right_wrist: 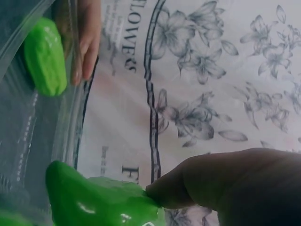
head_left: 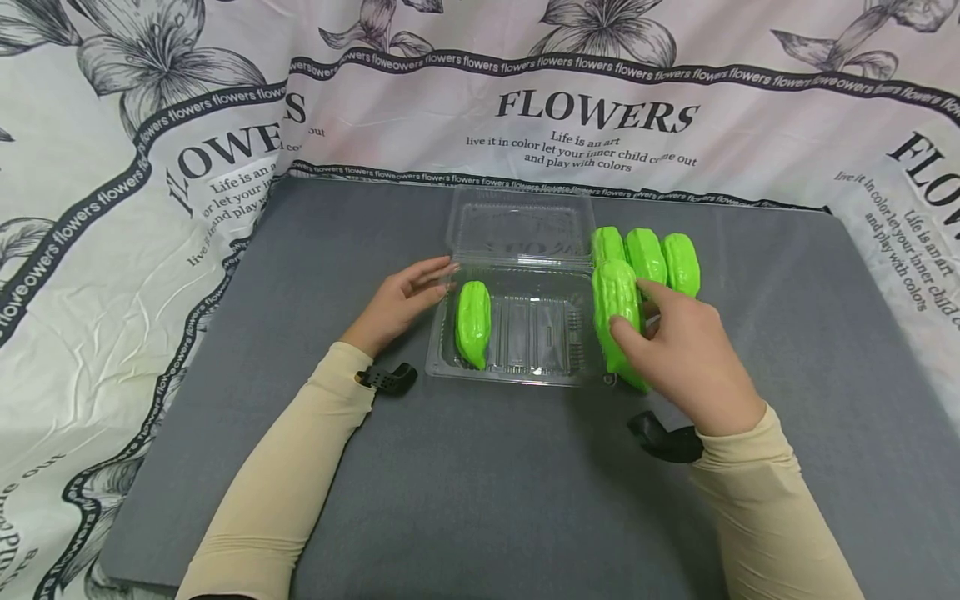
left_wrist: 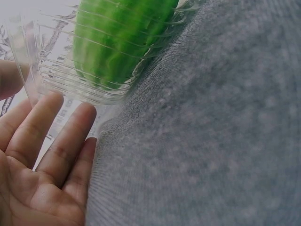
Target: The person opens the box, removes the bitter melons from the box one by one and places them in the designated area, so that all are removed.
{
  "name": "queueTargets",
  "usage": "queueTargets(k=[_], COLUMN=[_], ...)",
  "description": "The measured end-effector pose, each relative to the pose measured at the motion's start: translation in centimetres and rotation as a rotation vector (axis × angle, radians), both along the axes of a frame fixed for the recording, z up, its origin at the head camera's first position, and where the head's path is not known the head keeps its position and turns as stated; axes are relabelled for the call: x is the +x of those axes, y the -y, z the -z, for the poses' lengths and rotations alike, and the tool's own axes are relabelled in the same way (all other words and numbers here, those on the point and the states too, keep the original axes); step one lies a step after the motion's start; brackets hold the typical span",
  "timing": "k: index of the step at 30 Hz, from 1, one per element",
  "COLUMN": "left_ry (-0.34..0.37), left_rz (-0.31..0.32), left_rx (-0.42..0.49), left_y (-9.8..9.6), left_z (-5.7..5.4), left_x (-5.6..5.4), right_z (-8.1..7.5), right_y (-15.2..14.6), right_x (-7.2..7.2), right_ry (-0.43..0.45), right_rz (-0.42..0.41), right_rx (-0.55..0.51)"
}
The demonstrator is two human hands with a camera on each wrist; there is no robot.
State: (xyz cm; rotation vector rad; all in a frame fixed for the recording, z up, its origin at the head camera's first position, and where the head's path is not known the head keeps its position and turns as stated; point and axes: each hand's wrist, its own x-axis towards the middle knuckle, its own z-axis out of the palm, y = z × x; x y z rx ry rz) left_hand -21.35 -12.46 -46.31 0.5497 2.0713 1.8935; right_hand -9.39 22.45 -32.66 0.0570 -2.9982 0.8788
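In the head view, my right hand (head_left: 686, 354) pinches a bright green, ridged, gourd-like piece (head_left: 617, 300) between thumb and fingers, just off the right side of a clear plastic clamshell box (head_left: 532, 379). The right wrist view shows the thumb (right_wrist: 188, 181) against this glossy held gourd (right_wrist: 103, 200). Inside the box, at its left, lies another green gourd (head_left: 473, 323), its tip towards me. My left hand (head_left: 397, 304) is at the box's left wall, fingers loosely extended. In the left wrist view those fingers (left_wrist: 61, 150) are by the ridged plastic wall; firm contact is hard to tell.
Several more green gourds (head_left: 681, 263) stand in a row right of the box, partly hidden by the held one. The box's lid (head_left: 521, 221) lies folded back behind it. A grey table (head_left: 465, 492) carries everything; flower-printed cloth (head_left: 420, 125) hangs behind.
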Motion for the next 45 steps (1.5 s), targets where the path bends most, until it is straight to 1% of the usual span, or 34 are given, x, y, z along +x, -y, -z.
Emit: queueTargets(k=[4,8,15,19,33,39,45], left_ry=[-0.002,-0.004,0.003,0.004,0.007,0.009,0.013], left_rz=[0.002,0.003,-0.005,-0.007,-0.005,-0.005,-0.002], left_rx=[0.007,0.010,-0.010,-0.013,-0.002,0.004,0.005], left_y=[-0.1,-0.1,0.0,0.1,0.0,0.1,0.0], left_z=[0.1,0.1,0.2,0.2,-0.1,-0.2,0.0], left_x=[-0.1,-0.1,-0.1,0.0,0.0,-0.1,-0.1], right_z=[0.2,0.5,0.9,1.2,3.3,4.0,4.5], right_y=[-1.5,-2.9,-4.9,-5.8,-7.4,-7.4,-7.4], right_x=[0.2,0.0,-0.8,-1.3,-2.9,-3.3,-3.5], right_ry=[0.017,0.036,0.125,0.159,0.281,0.307,0.357], right_rz=[0.019,0.038,0.039,0.033,-0.011,-0.024,-0.037], right_rx=[0.024,0.053,0.089,0.120,0.187,0.193,0.197])
